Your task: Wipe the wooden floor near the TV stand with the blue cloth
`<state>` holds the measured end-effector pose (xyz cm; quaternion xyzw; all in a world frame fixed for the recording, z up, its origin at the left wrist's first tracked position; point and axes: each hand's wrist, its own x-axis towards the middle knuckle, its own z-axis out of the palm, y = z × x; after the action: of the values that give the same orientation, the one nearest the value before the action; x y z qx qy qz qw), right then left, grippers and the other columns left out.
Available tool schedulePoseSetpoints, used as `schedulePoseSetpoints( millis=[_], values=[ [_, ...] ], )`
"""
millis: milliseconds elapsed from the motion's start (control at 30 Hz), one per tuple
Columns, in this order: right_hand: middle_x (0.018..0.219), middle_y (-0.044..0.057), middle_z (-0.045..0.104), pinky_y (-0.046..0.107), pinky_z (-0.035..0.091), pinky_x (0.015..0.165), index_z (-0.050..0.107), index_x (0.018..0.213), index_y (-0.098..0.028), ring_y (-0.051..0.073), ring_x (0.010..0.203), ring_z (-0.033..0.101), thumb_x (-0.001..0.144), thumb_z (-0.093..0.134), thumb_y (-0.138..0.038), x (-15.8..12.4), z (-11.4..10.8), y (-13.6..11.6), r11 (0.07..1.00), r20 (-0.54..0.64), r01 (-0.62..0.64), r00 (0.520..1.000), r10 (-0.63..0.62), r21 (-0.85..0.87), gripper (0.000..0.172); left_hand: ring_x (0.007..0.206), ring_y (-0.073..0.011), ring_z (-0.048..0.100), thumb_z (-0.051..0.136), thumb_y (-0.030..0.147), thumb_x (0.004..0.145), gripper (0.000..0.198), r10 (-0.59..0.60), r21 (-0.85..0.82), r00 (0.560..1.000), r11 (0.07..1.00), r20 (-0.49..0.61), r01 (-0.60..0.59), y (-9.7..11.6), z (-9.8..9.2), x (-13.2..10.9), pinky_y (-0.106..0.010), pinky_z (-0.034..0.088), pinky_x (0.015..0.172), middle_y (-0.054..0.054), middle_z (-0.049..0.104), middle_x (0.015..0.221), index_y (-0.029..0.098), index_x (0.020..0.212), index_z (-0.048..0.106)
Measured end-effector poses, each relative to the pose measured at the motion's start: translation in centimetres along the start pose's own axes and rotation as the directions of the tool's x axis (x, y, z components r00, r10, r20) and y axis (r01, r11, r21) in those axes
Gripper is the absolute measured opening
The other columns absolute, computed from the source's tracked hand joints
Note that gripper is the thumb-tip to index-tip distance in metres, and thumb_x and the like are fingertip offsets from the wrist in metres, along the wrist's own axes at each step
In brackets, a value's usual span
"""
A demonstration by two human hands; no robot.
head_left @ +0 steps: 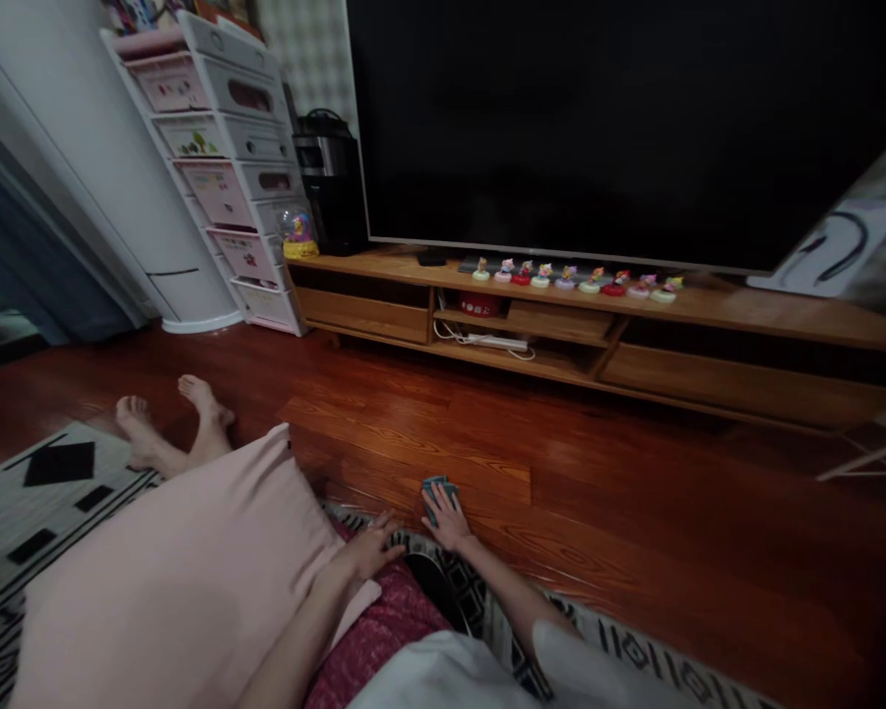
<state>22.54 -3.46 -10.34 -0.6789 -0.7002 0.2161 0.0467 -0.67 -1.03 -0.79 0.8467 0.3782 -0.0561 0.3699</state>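
My right hand (448, 522) reaches down to the wooden floor, its fingers spread over a small pile of flat teal pieces that look like cards (435, 483). Most of the pile is covered by the fingers, so its exact shape is hidden. My left hand (373, 547) lies over my lap with its fingers stretched out and nothing visible in them. Beneath it is maroon patterned cloth (395, 601), and a large pink pillow (169, 581) rests on my legs beside the left forearm.
A patterned rug (118, 473) lies under me, meeting the reddish wooden floor (384, 433). Ahead stands a low wooden TV cabinet (369, 313) with several small figurines (568, 277) below a large dark television (598, 128). A drawer tower (218, 187) stands at the left.
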Motion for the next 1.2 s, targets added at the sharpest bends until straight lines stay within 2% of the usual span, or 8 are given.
schedulePoseSetpoints(
  millis=[133, 233, 433, 600, 767, 967, 1067, 1200],
  values=[
    [0.163, 0.002, 0.006, 0.044, 0.007, 0.118, 0.019, 0.154, -0.028, 0.019, 0.149, 0.002, 0.098, 0.032, -0.045, 4.7, -2.7, -1.5, 0.995, -0.017, -0.096, 0.995, 0.096, 0.014, 0.061, 0.145, -0.0274, 0.026, 0.052, 0.051, 0.090, 0.059, 0.008, -0.021, 1.000, 1.000, -0.011, -0.008, 0.0, -0.2, -0.1, -0.038, 0.022, 0.119, -0.005, 0.038, 0.155, 0.024, 0.143, 0.046],
    [0.163, 0.002, 0.007, 0.045, 0.006, 0.118, 0.020, 0.154, -0.028, 0.020, 0.149, 0.003, 0.098, 0.033, -0.046, 5.2, -2.6, -1.9, 0.996, -0.009, -0.080, 0.997, 0.081, 0.024, 0.061, 0.145, -0.0276, 0.025, 0.051, 0.051, 0.090, 0.059, 0.017, -0.027, 1.000, 0.999, -0.009, -0.017, 0.1, -0.3, -0.1, -0.039, 0.022, 0.120, -0.004, 0.038, 0.155, 0.025, 0.143, 0.046],
    [0.163, 0.000, 0.006, 0.046, 0.006, 0.119, 0.019, 0.154, -0.032, 0.020, 0.149, 0.002, 0.095, 0.040, -0.046, -2.0, 2.3, 0.8, 0.993, 0.012, 0.117, 0.993, -0.118, 0.003, 0.064, 0.144, -0.0277, 0.028, 0.051, 0.049, 0.091, 0.058, 0.006, -0.017, 1.000, 1.000, -0.005, -0.006, 0.1, -0.1, 0.0, -0.038, 0.023, 0.119, -0.006, 0.037, 0.155, 0.024, 0.143, 0.045],
    [0.163, -0.003, 0.007, 0.044, 0.009, 0.120, 0.016, 0.154, -0.036, 0.018, 0.149, 0.006, 0.097, 0.033, -0.052, -6.4, 4.2, 4.5, 0.993, -0.051, 0.117, 0.992, -0.117, -0.003, 0.061, 0.144, -0.0284, 0.028, 0.053, 0.056, 0.088, 0.062, 0.013, -0.047, 1.000, 0.999, 0.000, -0.013, -0.4, 0.3, 0.3, -0.040, 0.023, 0.119, -0.005, 0.042, 0.152, 0.027, 0.142, 0.046],
    [0.163, -0.001, 0.014, 0.043, 0.009, 0.119, 0.020, 0.154, -0.034, 0.017, 0.149, 0.007, 0.098, 0.029, -0.049, -1.4, 0.6, 6.1, 0.994, -0.141, -0.096, 0.986, 0.088, -0.048, 0.058, 0.145, -0.0278, 0.026, 0.051, 0.056, 0.089, 0.063, 0.017, -0.020, 1.000, 1.000, 0.000, -0.017, -0.5, 0.1, 0.2, -0.038, 0.023, 0.119, -0.006, 0.040, 0.153, 0.024, 0.143, 0.046],
    [0.164, 0.003, 0.007, 0.044, 0.006, 0.118, 0.017, 0.155, -0.026, 0.019, 0.149, 0.002, 0.099, 0.023, -0.047, 4.7, -3.1, 4.4, 0.947, -0.137, -0.323, 0.937, 0.320, 0.007, 0.060, 0.145, -0.0284, 0.027, 0.050, 0.056, 0.090, 0.062, 0.017, -0.006, 1.000, 1.000, -0.013, -0.017, -0.4, -0.1, 0.1, -0.039, 0.024, 0.118, -0.006, 0.040, 0.154, 0.024, 0.144, 0.045],
    [0.164, 0.002, 0.008, 0.044, 0.005, 0.118, 0.019, 0.155, -0.027, 0.018, 0.149, 0.002, 0.099, 0.024, -0.049, 3.6, -1.9, 3.7, 0.967, -0.124, -0.253, 0.960, 0.252, 0.010, 0.060, 0.144, -0.0283, 0.027, 0.050, 0.056, 0.090, 0.062, 0.025, -0.012, 1.000, 1.000, -0.020, -0.025, -0.4, -0.1, 0.1, -0.040, 0.024, 0.119, -0.006, 0.041, 0.153, 0.026, 0.143, 0.046],
    [0.163, -0.001, 0.010, 0.044, 0.005, 0.119, 0.018, 0.154, -0.033, 0.018, 0.149, 0.002, 0.097, 0.029, -0.053, -1.9, 2.3, 3.8, 0.998, -0.111, -0.053, 0.992, 0.051, -0.015, 0.061, 0.145, -0.0279, 0.026, 0.050, 0.052, 0.091, 0.062, 0.006, -0.004, 1.000, 1.000, 0.001, -0.006, -0.2, 0.0, 0.0, -0.039, 0.022, 0.119, -0.006, 0.038, 0.155, 0.024, 0.145, 0.044]
  ],
)
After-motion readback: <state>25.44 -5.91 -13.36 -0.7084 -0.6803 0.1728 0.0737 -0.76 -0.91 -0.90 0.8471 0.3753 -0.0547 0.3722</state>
